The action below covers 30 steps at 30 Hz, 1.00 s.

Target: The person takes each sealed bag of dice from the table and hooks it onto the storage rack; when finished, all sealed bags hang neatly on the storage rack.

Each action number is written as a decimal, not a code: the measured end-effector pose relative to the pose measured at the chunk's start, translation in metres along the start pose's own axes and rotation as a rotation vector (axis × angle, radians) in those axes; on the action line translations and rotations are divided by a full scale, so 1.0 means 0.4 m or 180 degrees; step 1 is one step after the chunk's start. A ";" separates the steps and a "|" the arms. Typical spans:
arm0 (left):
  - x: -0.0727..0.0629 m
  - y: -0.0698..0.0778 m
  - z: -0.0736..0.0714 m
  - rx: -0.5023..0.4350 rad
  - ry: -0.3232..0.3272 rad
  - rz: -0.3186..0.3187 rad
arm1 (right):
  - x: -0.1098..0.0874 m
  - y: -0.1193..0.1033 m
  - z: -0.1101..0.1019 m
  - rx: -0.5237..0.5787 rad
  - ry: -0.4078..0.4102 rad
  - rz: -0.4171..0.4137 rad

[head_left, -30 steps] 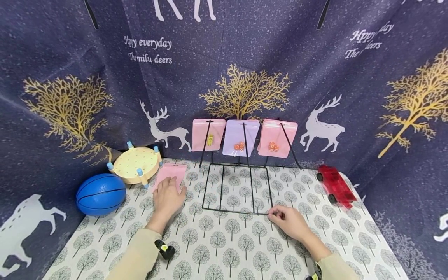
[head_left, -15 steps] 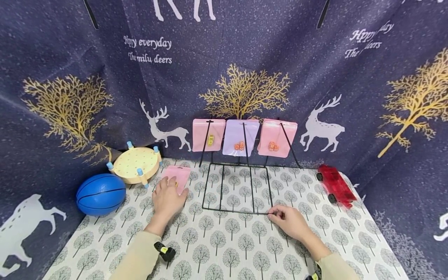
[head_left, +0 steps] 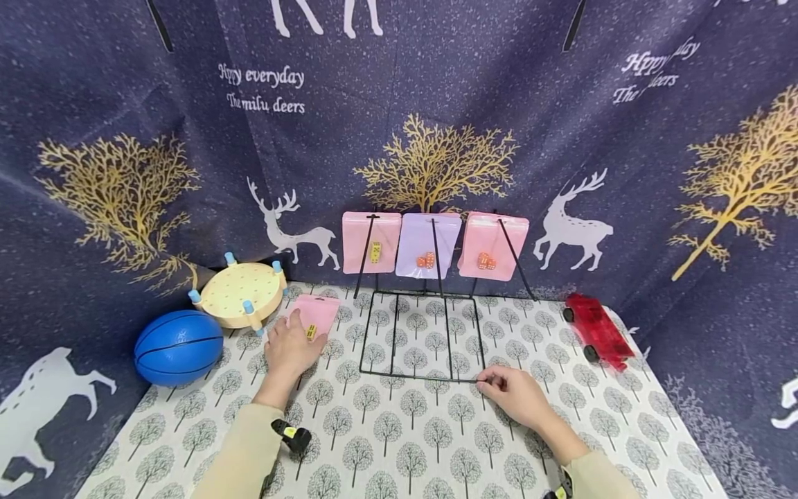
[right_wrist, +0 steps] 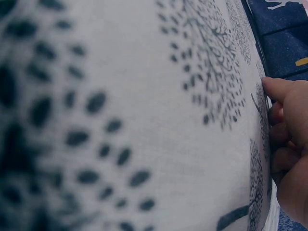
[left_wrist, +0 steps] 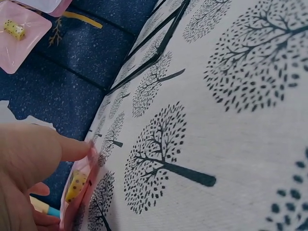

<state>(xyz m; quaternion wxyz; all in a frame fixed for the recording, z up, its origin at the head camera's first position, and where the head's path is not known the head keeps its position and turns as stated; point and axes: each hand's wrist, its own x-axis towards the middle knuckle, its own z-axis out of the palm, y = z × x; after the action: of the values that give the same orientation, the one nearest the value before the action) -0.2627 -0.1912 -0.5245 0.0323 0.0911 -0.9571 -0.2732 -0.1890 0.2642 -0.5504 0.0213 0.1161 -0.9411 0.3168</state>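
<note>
A pink zip bag (head_left: 321, 313) with yellow dice (left_wrist: 76, 186) in it lies on the table, left of a black wire display rack (head_left: 405, 377). My left hand (head_left: 293, 348) rests over the bag's near left part, fingers fairly straight, with the thumb by its lower right edge. My right hand (head_left: 514, 395) pinches the rack's near right corner between thumb and fingers; in the right wrist view the other fingers are curled. From the rack's prongs hang a pink bag (head_left: 355, 242) with yellow dice, a lilac bag (head_left: 414, 239) and another pink bag (head_left: 483, 239), both with orange dice.
A blue ball (head_left: 179, 346) and an upturned round wooden stool (head_left: 243, 294) with blue-tipped legs stand at the left. A red toy car (head_left: 598, 331) is at the right. Behind the tree-print tablecloth (head_left: 411, 443) hangs a dark blue deer-print curtain (head_left: 399, 90).
The pink bag on the table has shifted slightly right, and its yellow dice have come into sight. My left hand has since drawn a little to the left. The right hand has stayed put.
</note>
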 end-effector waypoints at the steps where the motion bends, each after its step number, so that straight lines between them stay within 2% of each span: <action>1: 0.001 0.000 -0.001 -0.0018 0.0019 -0.0007 | 0.000 0.000 0.000 -0.0002 -0.0001 0.0004; 12: 0.011 -0.015 0.002 -0.0106 0.0229 0.0022 | 0.001 -0.002 -0.001 0.0021 -0.0026 0.0018; 16: 0.015 -0.022 0.001 -0.0252 0.0297 0.0035 | 0.001 -0.001 0.000 0.0024 -0.0028 0.0034; 22: 0.021 -0.031 -0.011 -0.0495 0.0181 -0.0017 | 0.001 -0.002 0.000 0.0028 -0.0042 0.0079; 30: 0.025 -0.041 -0.027 -0.0735 0.0119 0.0127 | 0.001 -0.006 -0.002 0.0046 -0.0061 0.0088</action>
<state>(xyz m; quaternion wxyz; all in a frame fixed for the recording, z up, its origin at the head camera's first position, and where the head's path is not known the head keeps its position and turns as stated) -0.2686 -0.2123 -0.5237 0.0658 0.0728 -0.9201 -0.3792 -0.1887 0.2626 -0.5484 0.0071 0.1063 -0.9405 0.3227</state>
